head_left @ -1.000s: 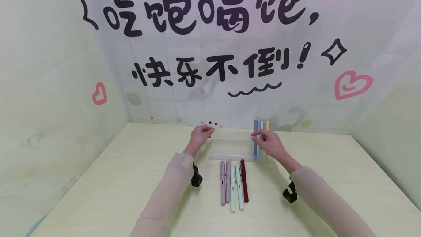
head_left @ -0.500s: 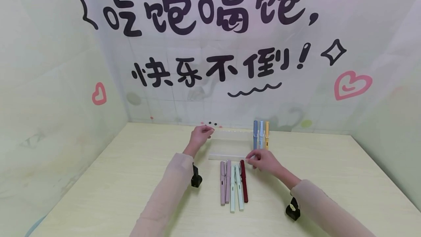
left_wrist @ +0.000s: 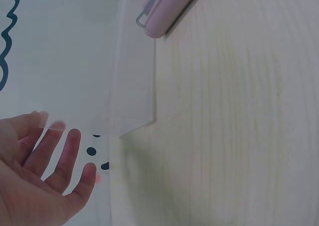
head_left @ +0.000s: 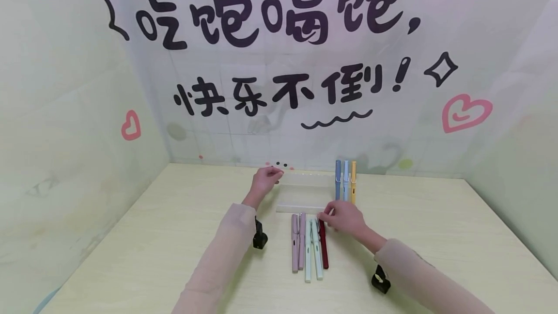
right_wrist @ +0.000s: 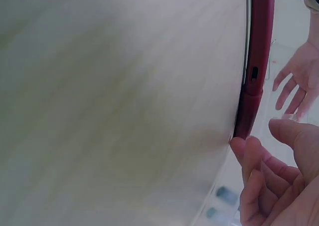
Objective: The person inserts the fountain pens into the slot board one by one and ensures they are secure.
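My left hand (head_left: 265, 180) pinches the upper left corner of a clear plastic pen stand (head_left: 301, 206) between thumb and fingertips; its other fingers spread loosely in the left wrist view. At the cap end of a dark red pen (head_left: 324, 248) is my right hand (head_left: 346, 217), fingertips touching that end and the thumb apart from them in the right wrist view. The red pen lies on the table at the right of a row, beside two mint pens (head_left: 308, 260) and two lilac pens (head_left: 294, 251). Part of its cap is hidden by my fingers in the head view.
A blue pen (head_left: 337, 180), a light blue pen (head_left: 346, 180) and a yellow pen (head_left: 353, 183) stand side by side at the stand's right end. Behind the table (head_left: 174, 236) hangs a printed cloth (head_left: 270, 144) with large black characters.
My right hand has come down from the stand's upper right part, then moved left to the red pen's cap end. The left hand keeps its place at the stand's corner.
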Demonstrator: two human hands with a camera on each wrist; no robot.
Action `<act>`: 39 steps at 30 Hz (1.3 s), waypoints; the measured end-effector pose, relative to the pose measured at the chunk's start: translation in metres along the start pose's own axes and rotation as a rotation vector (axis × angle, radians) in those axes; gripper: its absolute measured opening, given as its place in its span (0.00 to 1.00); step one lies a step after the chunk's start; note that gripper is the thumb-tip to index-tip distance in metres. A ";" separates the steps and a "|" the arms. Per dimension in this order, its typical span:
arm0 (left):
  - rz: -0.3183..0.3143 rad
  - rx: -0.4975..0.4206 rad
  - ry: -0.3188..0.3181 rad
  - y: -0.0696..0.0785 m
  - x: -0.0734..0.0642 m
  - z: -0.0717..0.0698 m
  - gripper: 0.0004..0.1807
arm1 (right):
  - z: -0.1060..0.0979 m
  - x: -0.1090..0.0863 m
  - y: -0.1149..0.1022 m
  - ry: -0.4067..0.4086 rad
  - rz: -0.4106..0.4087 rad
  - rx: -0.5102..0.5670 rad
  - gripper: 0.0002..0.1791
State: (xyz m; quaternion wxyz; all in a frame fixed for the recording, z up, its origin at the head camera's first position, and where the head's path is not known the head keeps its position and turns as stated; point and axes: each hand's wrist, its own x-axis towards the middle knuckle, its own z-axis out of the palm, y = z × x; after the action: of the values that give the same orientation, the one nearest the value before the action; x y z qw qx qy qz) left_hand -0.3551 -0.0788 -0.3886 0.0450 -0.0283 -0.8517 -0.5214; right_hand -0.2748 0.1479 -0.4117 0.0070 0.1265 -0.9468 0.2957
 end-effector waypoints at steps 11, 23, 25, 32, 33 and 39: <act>-0.010 -0.004 0.002 0.001 0.000 0.000 0.10 | 0.000 0.000 -0.012 0.025 -0.054 -0.207 0.10; -0.009 -0.011 0.011 0.001 -0.001 0.001 0.10 | -0.003 0.001 -0.004 -0.084 -0.138 -0.136 0.09; -0.008 -0.011 0.010 0.001 0.000 0.001 0.10 | -0.004 0.002 -0.002 -0.109 -0.161 -0.133 0.09; 0.000 0.001 0.017 0.000 0.000 0.001 0.10 | -0.012 0.001 0.002 -0.171 -0.216 -0.143 0.10; 0.001 0.002 0.018 0.000 0.000 0.001 0.10 | -0.013 0.001 0.003 -0.169 -0.221 -0.153 0.10; 0.001 0.007 0.022 -0.001 0.000 0.001 0.10 | -0.013 -0.003 0.001 -0.143 -0.235 -0.233 0.08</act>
State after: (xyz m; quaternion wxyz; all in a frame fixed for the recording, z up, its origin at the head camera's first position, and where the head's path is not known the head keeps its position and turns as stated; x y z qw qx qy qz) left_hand -0.3555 -0.0783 -0.3900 0.0548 -0.0230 -0.8528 -0.5188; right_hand -0.2727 0.1563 -0.4016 -0.0111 0.2553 -0.9515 0.1712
